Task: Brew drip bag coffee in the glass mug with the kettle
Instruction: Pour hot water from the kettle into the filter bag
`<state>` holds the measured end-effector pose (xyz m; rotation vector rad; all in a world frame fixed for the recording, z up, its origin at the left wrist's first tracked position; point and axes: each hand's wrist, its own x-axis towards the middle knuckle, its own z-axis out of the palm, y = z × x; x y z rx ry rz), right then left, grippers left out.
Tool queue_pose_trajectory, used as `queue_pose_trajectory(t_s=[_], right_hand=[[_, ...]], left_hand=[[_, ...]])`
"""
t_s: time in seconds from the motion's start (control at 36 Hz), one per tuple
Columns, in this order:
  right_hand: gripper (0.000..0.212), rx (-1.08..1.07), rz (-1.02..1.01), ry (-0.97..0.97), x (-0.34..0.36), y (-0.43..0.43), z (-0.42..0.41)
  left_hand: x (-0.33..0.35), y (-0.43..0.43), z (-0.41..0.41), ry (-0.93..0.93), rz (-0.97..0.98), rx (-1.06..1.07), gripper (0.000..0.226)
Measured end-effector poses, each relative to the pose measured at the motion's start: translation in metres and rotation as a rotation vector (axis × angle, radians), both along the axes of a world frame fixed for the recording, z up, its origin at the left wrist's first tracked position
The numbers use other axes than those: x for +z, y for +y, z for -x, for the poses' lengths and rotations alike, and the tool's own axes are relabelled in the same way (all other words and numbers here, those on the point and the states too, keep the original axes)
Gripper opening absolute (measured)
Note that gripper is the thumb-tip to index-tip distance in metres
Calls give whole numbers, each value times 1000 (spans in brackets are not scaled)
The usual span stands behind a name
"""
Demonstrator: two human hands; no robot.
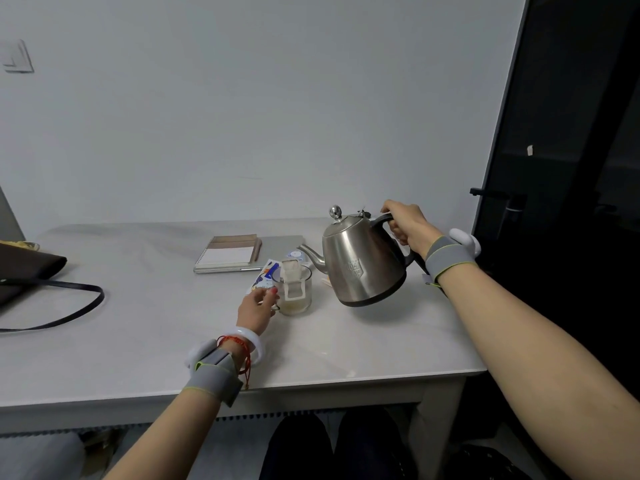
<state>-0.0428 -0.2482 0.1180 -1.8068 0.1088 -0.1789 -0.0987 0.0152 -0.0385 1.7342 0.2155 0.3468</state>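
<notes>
We list the following, near to far.

- Table (138,341): pale, glossy top, carrying everything below.
- Glass mug (298,299): upright near the middle of the table, just left of the kettle. A pale layer shows at its bottom.
- Drip bag (292,279): white, hung open over the mug's rim, its paper tab down the outer front wall.
- Left hand (257,306): at the mug's left side, fingers (268,292) curled in against the handle and rim. The handle is mostly hidden behind them. Grey band, white bangle (254,341) and red cord on the wrist.
- Kettle (360,263): steel, lid on, tilted spout-down. Its spout tip sits just behind the mug's rim. We see no water stream.
- Right hand (407,225): wrapped round the kettle's black handle, fingers closed tight on it, thumb on top. Grey band on the wrist.
- Sachet (266,276): blue and white, lying flat behind the left hand, touching or just beside the mug.
- Notebook (228,253): spiral-bound, closed, behind the mug, resting on a slim grey laptop (280,242), with a pen (258,249) along its right edge.
- Dark bag (27,268): at the table's left end, its strap (69,317) looped across the top.
- Wall switch (19,57): upper left.
- Dark door (571,150): at right, with lever handle.
</notes>
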Motion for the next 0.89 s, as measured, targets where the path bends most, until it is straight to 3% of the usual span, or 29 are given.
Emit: queue_pose_trajectory(t_s=[0.25,0.53,0.67,0.89], right_hand=[[28,-10,24,19,-6,0,1],[29,-24,41,21,-8,-1,2],[28,-16,41,23,-10,1,1],[26,-1,24,26,-11,1,0]], left_hand=[[4,2,-3,64,93,-12,11],[7,-2,-1,52,31,220,30],[6,-1,4,-5,14,246,23],[0,-14,18,-40,-101,134,55]])
